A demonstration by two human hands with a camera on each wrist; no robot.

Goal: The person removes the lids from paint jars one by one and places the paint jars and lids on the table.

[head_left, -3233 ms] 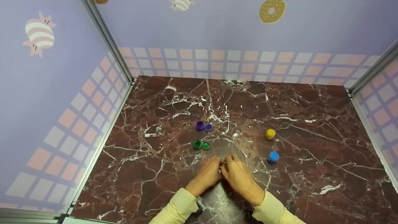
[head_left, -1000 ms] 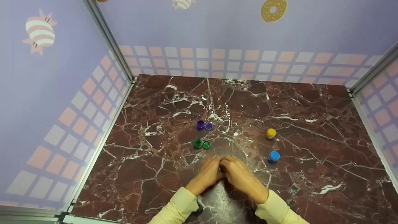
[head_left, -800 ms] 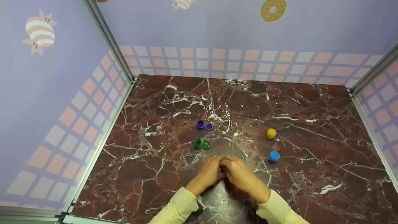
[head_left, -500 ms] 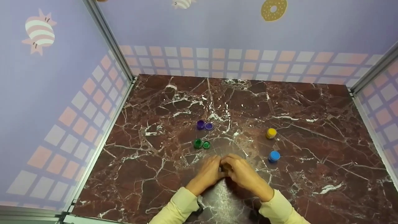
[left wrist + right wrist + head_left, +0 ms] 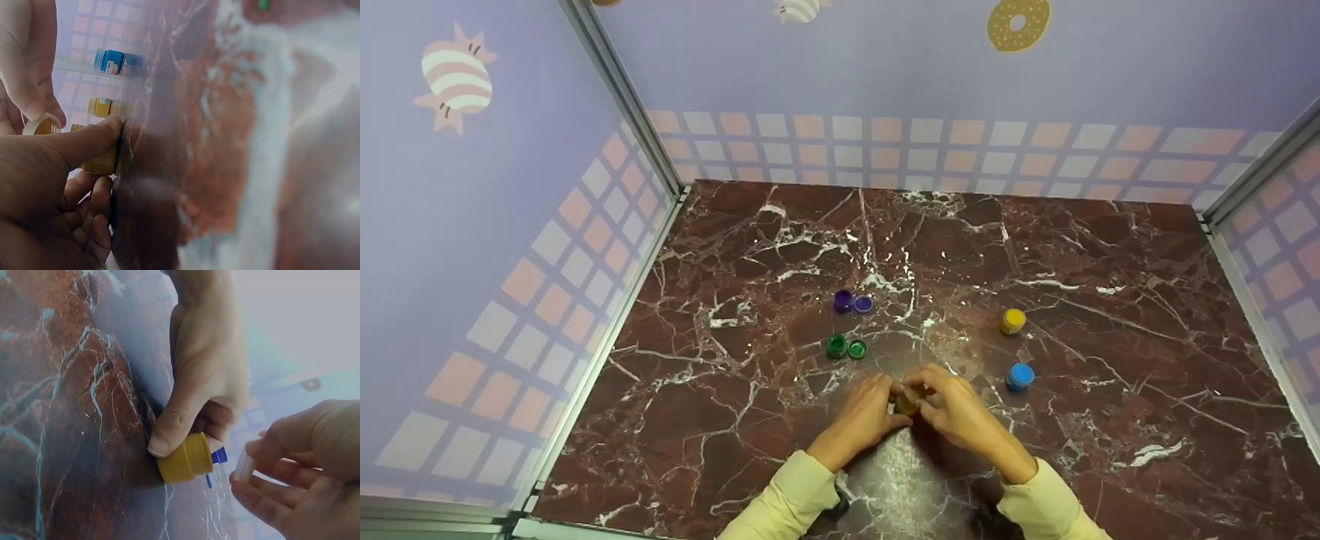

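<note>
My left hand (image 5: 864, 416) grips a small ochre-yellow paint jar (image 5: 185, 460) between thumb and fingers, down at the table. The jar's mouth is uncovered in the right wrist view. Just to its right, my right hand (image 5: 960, 412) pinches a round, pale screw lid (image 5: 244, 466) between thumb and fingertips, apart from the jar. The lid's inside (image 5: 42, 125) looks yellowish in the left wrist view. Beyond the hands stand an uncapped green paint jar (image 5: 836, 346) with its lid (image 5: 857, 349) beside it, and an uncapped purple jar (image 5: 843, 301) with its lid (image 5: 863, 304).
To the right stand a capped yellow jar (image 5: 1013, 322) and a capped blue jar (image 5: 1020, 377). The table (image 5: 1110, 450) is dark red marble with white veins. Patterned panels (image 5: 930, 67) enclose it at the back and both sides.
My right hand was closed over the top of the ochre jar. It has now drawn back to the right with the lid, baring the jar's mouth. My left hand stays in place.
</note>
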